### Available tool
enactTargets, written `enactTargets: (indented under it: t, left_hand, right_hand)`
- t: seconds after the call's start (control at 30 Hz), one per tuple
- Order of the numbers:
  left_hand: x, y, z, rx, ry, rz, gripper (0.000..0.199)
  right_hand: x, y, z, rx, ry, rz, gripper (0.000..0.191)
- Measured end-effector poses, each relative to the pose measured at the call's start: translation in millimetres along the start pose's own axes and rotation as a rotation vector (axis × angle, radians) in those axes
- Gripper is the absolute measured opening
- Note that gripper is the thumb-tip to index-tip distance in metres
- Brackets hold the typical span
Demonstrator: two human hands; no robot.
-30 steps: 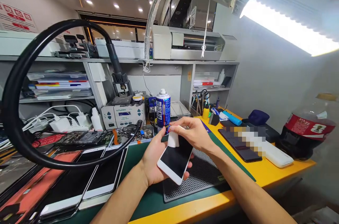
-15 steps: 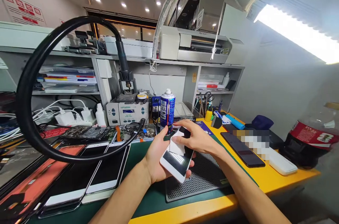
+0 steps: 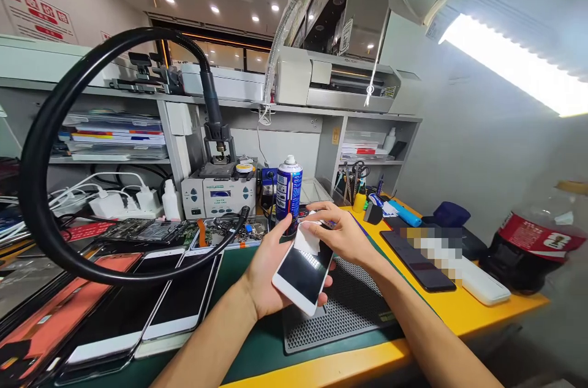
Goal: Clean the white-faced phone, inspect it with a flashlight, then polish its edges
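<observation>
A white-framed phone (image 3: 302, 276) with a dark, glossy screen lies tilted in my left hand (image 3: 266, 272), whose fingers wrap beneath it and show at its right edge. My right hand (image 3: 342, 234) pinches a small white cloth (image 3: 307, 237) against the upper part of the screen. Light reflects on the glass just below the cloth. Behind the phone's top end stands a blue spray can (image 3: 289, 192). Beneath both hands is a grey perforated mat (image 3: 340, 314) on a green mat (image 3: 248, 351).
Several phones (image 3: 179, 296) lie at the left under a looping black hose (image 3: 34, 192). A dark phone (image 3: 420, 262), a white power bank (image 3: 484, 284) and a cola bottle (image 3: 528, 247) are at the right. A control unit (image 3: 219, 196) stands behind.
The cloth and my right hand have moved slightly up the screen, uncovering more of the glass. The view has shifted a little. My left hand still holds the phone.
</observation>
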State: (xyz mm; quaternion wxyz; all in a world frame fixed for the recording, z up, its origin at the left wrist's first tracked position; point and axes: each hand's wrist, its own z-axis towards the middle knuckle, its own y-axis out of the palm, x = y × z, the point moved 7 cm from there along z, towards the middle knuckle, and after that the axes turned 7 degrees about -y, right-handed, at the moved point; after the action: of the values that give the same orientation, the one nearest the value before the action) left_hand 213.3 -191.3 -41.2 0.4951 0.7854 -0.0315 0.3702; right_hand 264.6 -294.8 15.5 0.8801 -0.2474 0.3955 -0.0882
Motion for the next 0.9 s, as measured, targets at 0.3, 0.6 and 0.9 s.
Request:
enactTargets:
  t: [0.3, 0.6, 0.9]
  left_hand:
    - [-9, -16.5, 5, 0.255, -0.005, 0.15, 0.042]
    - [-8, -16.7, 7, 0.312, 0.044, 0.281, 0.033]
    - [-11, -18.3, 5, 0.319, -0.022, 0.187, 0.041]
  right_hand:
    - [13, -13, 2, -0.005, 0.201, 0.241, 0.021]
    - [17, -3, 0, -0.123, 0.228, 0.215, 0.016]
    - [27, -16, 1, -0.124, 0.217, 0.118, 0.049]
